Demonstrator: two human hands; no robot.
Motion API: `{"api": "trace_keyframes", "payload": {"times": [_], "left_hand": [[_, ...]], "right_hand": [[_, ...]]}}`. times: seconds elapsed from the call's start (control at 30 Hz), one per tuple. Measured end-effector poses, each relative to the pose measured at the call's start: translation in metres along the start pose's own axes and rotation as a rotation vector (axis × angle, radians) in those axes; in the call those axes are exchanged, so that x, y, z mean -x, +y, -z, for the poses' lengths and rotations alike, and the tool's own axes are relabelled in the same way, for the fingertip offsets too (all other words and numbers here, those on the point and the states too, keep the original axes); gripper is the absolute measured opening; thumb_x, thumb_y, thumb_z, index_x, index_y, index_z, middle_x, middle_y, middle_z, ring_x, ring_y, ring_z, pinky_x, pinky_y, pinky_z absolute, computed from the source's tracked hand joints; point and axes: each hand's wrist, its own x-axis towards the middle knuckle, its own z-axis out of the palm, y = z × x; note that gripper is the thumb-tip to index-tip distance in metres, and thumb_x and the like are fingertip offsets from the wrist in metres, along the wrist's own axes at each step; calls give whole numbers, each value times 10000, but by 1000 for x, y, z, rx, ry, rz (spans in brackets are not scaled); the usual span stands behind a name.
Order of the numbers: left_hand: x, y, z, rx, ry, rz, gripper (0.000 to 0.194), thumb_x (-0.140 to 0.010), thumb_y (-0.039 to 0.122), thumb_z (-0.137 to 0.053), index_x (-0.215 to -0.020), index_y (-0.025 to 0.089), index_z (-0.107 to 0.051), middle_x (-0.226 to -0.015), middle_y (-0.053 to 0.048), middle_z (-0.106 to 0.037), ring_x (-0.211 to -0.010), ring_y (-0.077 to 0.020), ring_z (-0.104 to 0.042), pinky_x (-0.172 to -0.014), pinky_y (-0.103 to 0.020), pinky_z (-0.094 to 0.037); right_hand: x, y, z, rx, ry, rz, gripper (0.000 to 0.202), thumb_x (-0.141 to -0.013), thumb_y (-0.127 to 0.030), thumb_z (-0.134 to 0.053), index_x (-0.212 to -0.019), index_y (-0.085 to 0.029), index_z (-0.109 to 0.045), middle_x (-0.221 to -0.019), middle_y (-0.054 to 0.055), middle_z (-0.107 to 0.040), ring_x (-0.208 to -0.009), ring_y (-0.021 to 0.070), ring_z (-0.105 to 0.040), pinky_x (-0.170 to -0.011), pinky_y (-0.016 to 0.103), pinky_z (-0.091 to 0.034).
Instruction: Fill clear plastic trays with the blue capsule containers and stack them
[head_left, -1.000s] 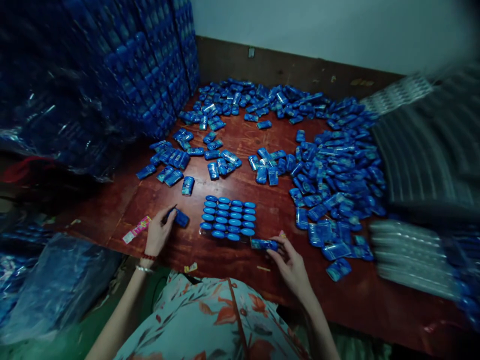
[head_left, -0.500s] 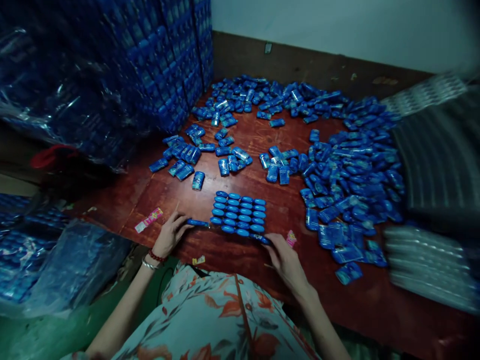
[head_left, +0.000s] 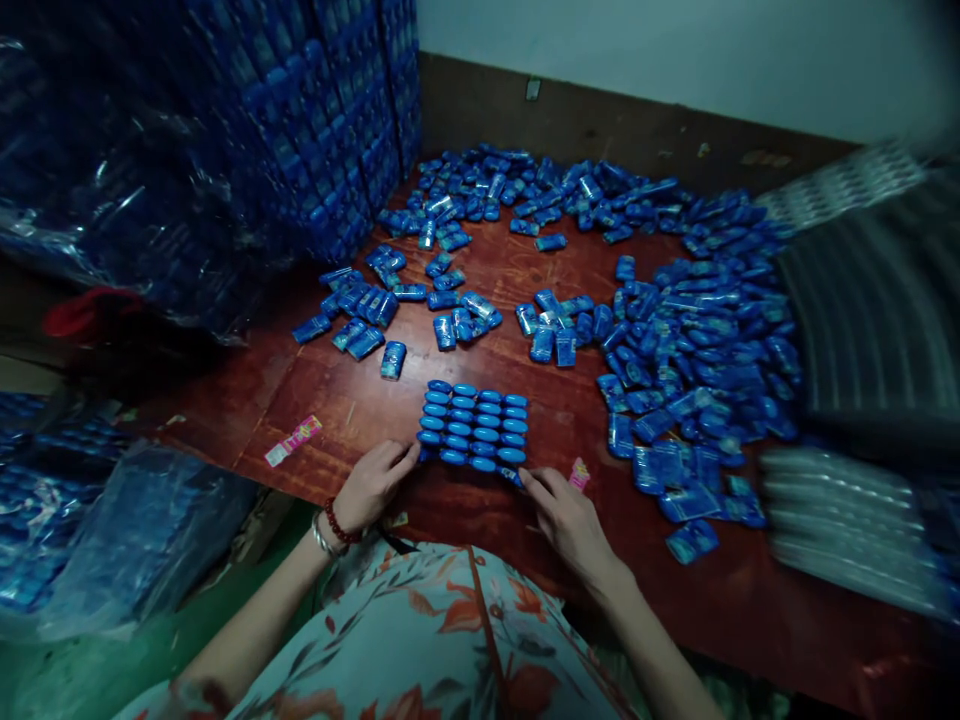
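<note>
A block of small blue packs [head_left: 474, 425] stands in neat rows near the front of the table, their rounded ends facing up. My left hand [head_left: 373, 487], with a red bead bracelet and a silver bangle, has its fingers closed at the block's front left corner. A blue pack there is mostly hidden by those fingertips. At the front right corner, my right hand [head_left: 568, 517] pinches one end of another blue pack [head_left: 508, 474], which lies against the front row.
Loose blue packs [head_left: 705, 340] heap up on the right and along the back of the red-brown table [head_left: 322, 385]. Wrapped stacks [head_left: 330, 130] rise at back left. Pink strips [head_left: 294, 441] lie left of the block. Clear ridged trays [head_left: 840, 525] sit at right.
My left hand has moved right, bringing its blue pack from beside the block to the front left corner. My right hand stays at the front right corner with its pack.
</note>
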Motion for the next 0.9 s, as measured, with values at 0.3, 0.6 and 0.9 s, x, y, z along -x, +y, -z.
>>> {"api": "trace_keyframes", "payload": {"times": [0.3,0.6,0.9], "left_hand": [[-39,19,16,-224,-539,-135,226,-815,66,-460,-1008,140,-550,-968,-101,-552,-866,-209,-503,-781,-353,-480],[-14,8,-4,-152,-30,61,400,-903,205,-446,-1300,256,-464,-1106,-114,-549,-949,-229,-522,-799,-378,-473],[-75,6,-48,264,113,491,619,-895,457,-433,-1441,219,-263,-1495,-136,-254,-1384,-298,-206,-1106,-524,-234]], "right_hand": [[-43,-28,18,285,-335,63,299,-792,15,-454,-996,-176,-560,-892,68,-570,-813,188,-548,-678,290,-449],[-15,-27,-13,332,93,-96,318,-919,-244,-424,-1225,-232,-508,-940,87,-647,-730,197,-610,-614,305,-471],[-67,-3,-55,25,413,-272,624,-909,-441,-373,-1471,-275,-158,-1467,122,-309,-1316,386,-307,-915,600,-416]]}}
